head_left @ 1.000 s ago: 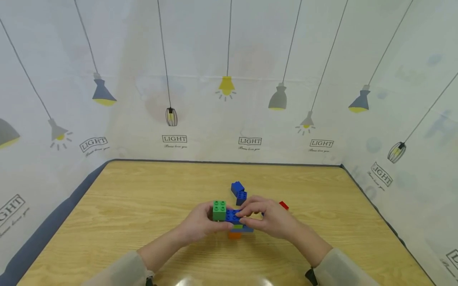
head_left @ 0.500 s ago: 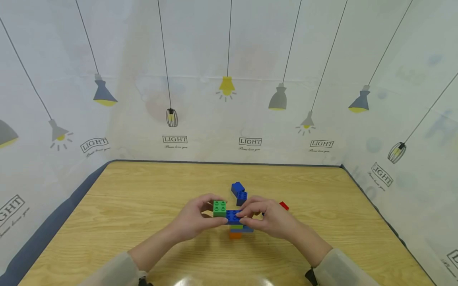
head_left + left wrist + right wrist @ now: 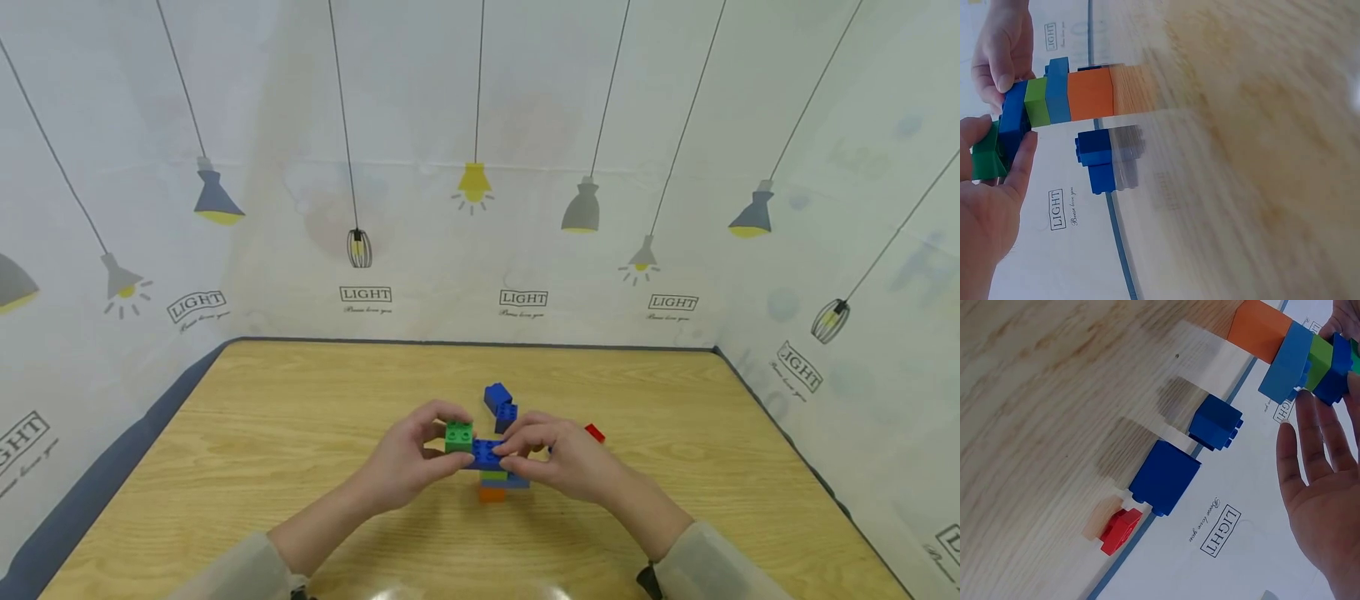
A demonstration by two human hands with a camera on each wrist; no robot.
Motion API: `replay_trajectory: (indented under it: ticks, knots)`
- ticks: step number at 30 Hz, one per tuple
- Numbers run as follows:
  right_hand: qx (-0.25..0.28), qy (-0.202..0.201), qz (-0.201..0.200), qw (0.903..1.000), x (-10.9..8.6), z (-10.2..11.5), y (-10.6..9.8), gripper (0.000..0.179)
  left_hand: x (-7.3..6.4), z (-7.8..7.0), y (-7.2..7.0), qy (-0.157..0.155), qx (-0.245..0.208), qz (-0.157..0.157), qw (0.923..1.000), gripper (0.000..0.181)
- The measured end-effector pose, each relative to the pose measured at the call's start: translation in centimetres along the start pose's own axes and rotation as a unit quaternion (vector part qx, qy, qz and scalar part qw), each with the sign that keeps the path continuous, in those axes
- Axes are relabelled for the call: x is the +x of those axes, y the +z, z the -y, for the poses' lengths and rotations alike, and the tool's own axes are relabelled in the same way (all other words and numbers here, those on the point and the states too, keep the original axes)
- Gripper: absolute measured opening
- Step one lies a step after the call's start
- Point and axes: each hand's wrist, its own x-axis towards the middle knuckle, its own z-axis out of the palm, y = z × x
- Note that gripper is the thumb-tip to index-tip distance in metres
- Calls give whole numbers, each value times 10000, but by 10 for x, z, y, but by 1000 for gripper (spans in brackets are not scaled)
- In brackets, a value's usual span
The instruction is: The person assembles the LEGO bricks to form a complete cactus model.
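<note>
A brick tower stands on the table in front of me. Its base is an orange brick (image 3: 492, 495), with a light blue brick (image 3: 1058, 94), a lime brick (image 3: 1037, 103) and a dark blue brick (image 3: 487, 461) above. At the top left sits a green brick (image 3: 459, 440), jutting out past the lower bricks. My left hand (image 3: 393, 462) pinches this green brick, its thumb tip low by the dark blue brick's left end. My right hand (image 3: 573, 460) holds the dark blue brick's right end between thumb and finger. Its other fingers reach behind the tower.
Two blue bricks, one farther (image 3: 497, 397) and one nearer (image 3: 507, 418), lie behind the tower. To the right is a small red brick (image 3: 595, 432). Beside it in the right wrist view sits a larger blue brick (image 3: 1165, 477), mostly hidden by my hand from above.
My left hand has shifted left and its fingers have risen around the green brick; its thumb has drawn back from the front of the blue brick. My right hand stays nearly still.
</note>
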Motion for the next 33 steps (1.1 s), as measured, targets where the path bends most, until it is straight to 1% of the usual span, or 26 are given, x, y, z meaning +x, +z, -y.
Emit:
replay_trajectory:
  ticks: [5,10,13,18,22,27,31,33]
  knots:
    - [-19,153,-52,9999,4,2,0,12,3,2,-1,-14,111,-162,9998,41]
    - [8,176,-52,9998,6,2,0,12,5,5,-2,11,225,-23,9997,48]
    - [31,177,-63,9998,6,1,0,12,5,6,-2,16,207,60,9998,48]
    - [54,94,-139,9998,5,0,1,13,4,6,-4,49,231,67,9997,46]
    - [70,47,-151,9999,4,-2,1,14,4,5,-4,137,318,69,9994,45]
    - [47,199,-64,9998,4,-1,1,15,4,5,-5,166,430,59,9989,50]
    - [78,297,-26,9995,4,0,0,15,4,4,-5,212,333,111,9992,54]
    - [111,305,-34,9995,4,0,-1,16,3,4,-4,288,250,147,9992,54]
